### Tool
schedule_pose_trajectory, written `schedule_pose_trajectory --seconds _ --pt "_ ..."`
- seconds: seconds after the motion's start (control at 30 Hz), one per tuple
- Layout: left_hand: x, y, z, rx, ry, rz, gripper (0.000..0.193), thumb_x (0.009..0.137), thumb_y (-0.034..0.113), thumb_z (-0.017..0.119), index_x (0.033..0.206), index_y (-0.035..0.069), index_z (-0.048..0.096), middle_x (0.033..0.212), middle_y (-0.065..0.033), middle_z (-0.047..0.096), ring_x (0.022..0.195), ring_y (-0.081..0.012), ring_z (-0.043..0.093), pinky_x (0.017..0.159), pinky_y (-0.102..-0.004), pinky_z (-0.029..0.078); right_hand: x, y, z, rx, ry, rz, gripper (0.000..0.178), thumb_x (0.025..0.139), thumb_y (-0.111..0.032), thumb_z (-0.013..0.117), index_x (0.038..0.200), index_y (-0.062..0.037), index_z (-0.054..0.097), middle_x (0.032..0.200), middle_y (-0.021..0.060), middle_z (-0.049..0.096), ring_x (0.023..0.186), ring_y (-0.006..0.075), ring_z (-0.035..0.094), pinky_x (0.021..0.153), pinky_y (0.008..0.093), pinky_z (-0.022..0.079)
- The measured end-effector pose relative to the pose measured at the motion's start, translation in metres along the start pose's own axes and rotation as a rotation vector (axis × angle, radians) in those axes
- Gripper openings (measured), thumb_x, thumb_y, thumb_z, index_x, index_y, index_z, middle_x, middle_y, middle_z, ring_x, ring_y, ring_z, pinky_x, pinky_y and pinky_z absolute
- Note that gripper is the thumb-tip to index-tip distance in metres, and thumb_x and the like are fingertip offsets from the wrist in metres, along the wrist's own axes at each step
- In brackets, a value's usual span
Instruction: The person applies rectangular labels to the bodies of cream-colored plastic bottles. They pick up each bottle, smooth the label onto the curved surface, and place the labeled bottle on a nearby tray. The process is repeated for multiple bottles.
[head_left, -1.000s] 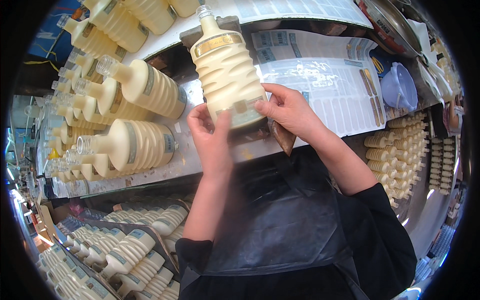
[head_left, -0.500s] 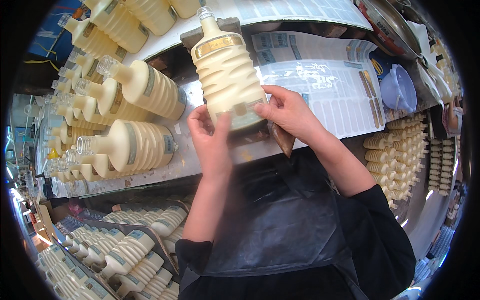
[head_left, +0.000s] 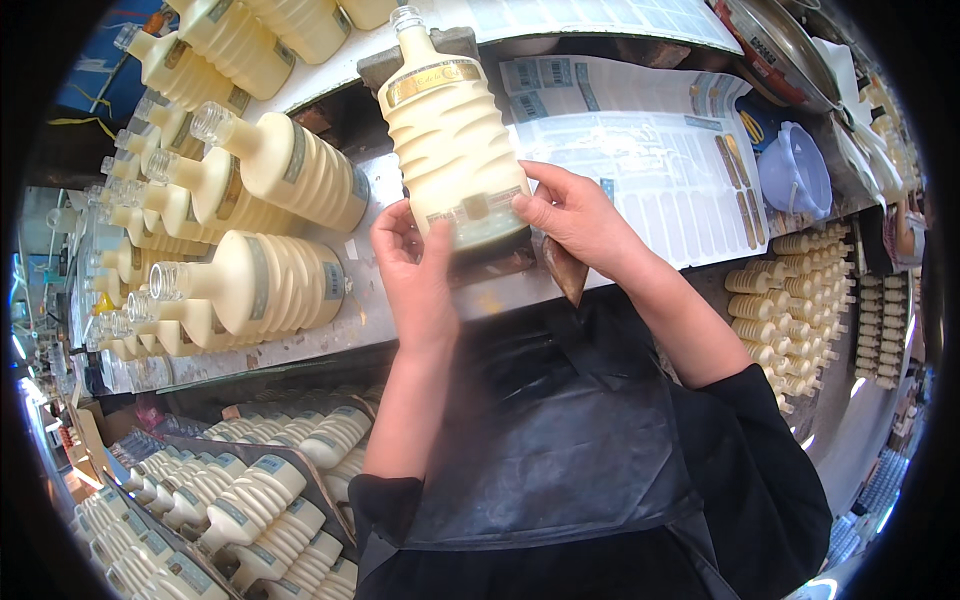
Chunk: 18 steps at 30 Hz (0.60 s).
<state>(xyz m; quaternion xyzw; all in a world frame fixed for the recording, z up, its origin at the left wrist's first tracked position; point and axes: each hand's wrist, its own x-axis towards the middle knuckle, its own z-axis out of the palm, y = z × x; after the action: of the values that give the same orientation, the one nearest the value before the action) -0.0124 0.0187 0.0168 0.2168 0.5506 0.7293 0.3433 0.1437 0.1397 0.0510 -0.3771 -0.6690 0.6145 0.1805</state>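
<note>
A cream-coloured bottle (head_left: 448, 140) with wavy ridges and a clear glass neck lies tilted on a dark rest, its neck pointing away from me. Around its upper body runs a gold label (head_left: 432, 82), and a pale label strip (head_left: 478, 207) crosses it near the base. My left hand (head_left: 412, 245) grips the lower left edge, thumb on the front. On the lower right edge, my right hand (head_left: 570, 212) presses its thumb by the end of the strip, fingers behind the bottle. A brown pointed piece (head_left: 564, 270) sticks out below my right hand.
Several similar bottles (head_left: 300, 170) stand at the left of the table. Label sheets (head_left: 640, 180) lie to the right, beside a lavender bucket (head_left: 795, 170). More bottles fill a crate (head_left: 250, 500) at lower left and rows (head_left: 785, 310) at right. A metal pan (head_left: 780, 50) sits far right.
The view has shifted slightly. My right thumb has moved from on the label strip toward its right end; both hands stay on the bottle.
</note>
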Motion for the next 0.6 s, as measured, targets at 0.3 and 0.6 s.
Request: schedule_pose_trajectory --seconds 0.3,0.6 --pt "0.001 -0.002 -0.001 0.005 -0.004 -0.003 0.044 0.096 0.011 0.072 0.132 0.003 0.048 0.124 -0.0076 0.056 0.112 -0.0139 0.054 0.104 -0.0310 0.044 0.002 0.010 0.002 0.056 0.036 -0.026 0.052 0.095 -0.027 0.071 0.139 -0.0013 0.061 0.086 0.0051 0.067 0.079 0.0106 0.060 0.075 0.0278 0.051" --pt "0.002 0.000 0.000 -0.007 -0.005 -0.025 0.053 0.092 0.012 0.074 0.135 0.002 0.044 0.128 -0.0085 0.053 0.115 -0.0155 0.050 0.104 -0.0328 0.042 -0.004 -0.020 -0.020 0.429 0.110 0.153 0.021 0.100 -0.020 0.057 0.109 -0.0046 0.068 0.111 0.0032 0.068 0.090 0.0089 0.060 0.088 0.0251 0.049"
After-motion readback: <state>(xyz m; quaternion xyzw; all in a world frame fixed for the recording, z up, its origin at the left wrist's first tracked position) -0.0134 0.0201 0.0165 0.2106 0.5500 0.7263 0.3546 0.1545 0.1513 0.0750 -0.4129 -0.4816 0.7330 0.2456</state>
